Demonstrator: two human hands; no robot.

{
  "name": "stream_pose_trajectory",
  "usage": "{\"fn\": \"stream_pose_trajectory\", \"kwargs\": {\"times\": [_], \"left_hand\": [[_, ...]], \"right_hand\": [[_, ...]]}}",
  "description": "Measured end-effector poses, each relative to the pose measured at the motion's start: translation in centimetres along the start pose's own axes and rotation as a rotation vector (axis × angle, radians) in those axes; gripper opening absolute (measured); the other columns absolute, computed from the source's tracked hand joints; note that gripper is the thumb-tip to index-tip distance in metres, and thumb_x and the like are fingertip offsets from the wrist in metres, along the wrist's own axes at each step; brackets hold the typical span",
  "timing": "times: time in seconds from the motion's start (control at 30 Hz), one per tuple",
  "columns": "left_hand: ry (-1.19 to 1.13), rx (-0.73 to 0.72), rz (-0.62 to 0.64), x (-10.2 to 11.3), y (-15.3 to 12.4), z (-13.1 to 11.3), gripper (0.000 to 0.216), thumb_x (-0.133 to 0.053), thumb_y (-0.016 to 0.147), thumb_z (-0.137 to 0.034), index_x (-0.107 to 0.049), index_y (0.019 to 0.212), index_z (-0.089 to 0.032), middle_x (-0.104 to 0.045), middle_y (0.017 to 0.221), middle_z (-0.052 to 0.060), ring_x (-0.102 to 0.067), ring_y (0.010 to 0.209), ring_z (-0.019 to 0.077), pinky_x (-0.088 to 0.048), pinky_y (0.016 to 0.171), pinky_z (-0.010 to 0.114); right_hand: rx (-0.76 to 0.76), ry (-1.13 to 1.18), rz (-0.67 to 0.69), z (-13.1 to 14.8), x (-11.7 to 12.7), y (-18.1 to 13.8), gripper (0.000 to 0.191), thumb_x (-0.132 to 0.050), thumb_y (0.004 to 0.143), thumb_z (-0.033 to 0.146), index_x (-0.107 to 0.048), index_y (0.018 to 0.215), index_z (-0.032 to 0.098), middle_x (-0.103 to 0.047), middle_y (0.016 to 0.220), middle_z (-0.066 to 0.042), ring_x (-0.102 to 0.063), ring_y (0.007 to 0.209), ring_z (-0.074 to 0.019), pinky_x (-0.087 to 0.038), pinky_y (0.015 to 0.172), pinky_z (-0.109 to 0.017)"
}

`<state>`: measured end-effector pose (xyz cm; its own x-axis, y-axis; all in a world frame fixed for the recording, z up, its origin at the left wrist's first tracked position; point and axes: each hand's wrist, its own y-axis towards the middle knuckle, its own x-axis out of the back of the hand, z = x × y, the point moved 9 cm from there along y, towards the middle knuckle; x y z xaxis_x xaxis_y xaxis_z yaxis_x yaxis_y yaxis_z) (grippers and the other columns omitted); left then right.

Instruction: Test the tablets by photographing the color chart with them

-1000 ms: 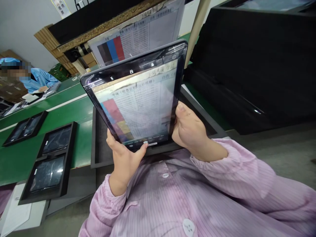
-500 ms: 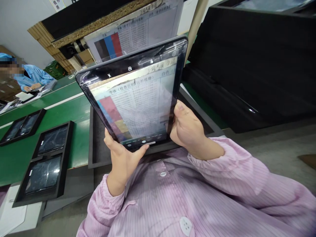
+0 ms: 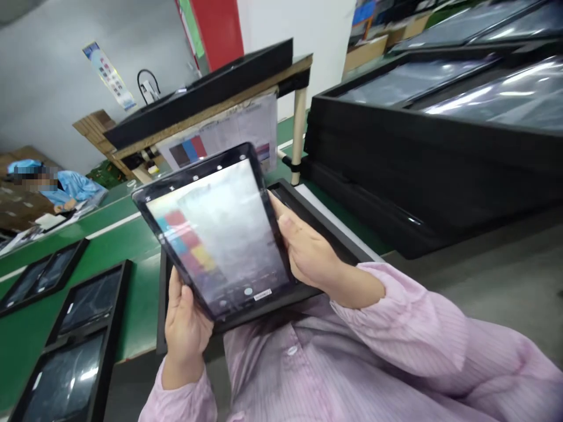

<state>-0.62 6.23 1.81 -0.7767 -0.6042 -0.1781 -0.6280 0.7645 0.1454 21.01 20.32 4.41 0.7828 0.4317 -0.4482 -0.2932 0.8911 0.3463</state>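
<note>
Head view: the tablet (image 3: 213,234) is held tilted above the near dark tray (image 3: 162,319), facing the far printed chart (image 3: 235,129), with the left hand (image 3: 187,328) half-curled about its lower left edge and the right hand (image 3: 310,255) folded around its right edge. Both holds are best kept steady, thumbs confined to the rim.
</note>
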Motion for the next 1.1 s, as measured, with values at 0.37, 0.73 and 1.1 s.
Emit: {"fn": "stream_pose_trajectory", "kwargs": {"times": [0.37,0.73,1.1], "left_hand": [[-0.169,0.205,-0.156,1.3,-0.8,1.6,0.046,-0.085,0.073,-0.046,-0.073,0.117,-0.046,-0.074,0.127,-0.005,-0.07,0.116,0.0181,-0.061,0.086,0.026],[-0.034,0.371,-0.196,4.7,-0.9,-2.1,0.049,-0.077,0.083,-0.04,-0.069,0.131,-0.032,-0.071,0.133,0.007,-0.068,0.121,0.0292,-0.059,0.1,0.039],[0.142,0.387,-0.099,6.9,3.9,0.2,0.062,-0.081,0.079,-0.043,-0.067,0.133,-0.015,-0.07,0.132,0.018,-0.064,0.127,0.0352,-0.051,0.109,0.048]], "right_hand": [[0.277,-0.468,0.219,5.8,-2.6,2.4,0.068,-0.052,0.1,0.049,-0.033,0.161,0.026,-0.072,0.083,0.002,-0.068,0.073,-0.0177,-0.058,0.088,-0.035],[0.057,-1.213,0.093,0.4,8.3,1.3,0.059,-0.046,0.092,0.071,-0.078,0.109,0.024,-0.048,0.154,-0.015,-0.038,0.147,-0.0425,-0.023,0.121,-0.068],[-0.256,-1.321,-0.065,-2.1,11.0,-1.1,0.052,-0.048,0.081,0.069,-0.067,0.088,0.02,-0.044,0.154,-0.022,-0.03,0.152,-0.0411,-0.03,0.122,-0.063]]}}
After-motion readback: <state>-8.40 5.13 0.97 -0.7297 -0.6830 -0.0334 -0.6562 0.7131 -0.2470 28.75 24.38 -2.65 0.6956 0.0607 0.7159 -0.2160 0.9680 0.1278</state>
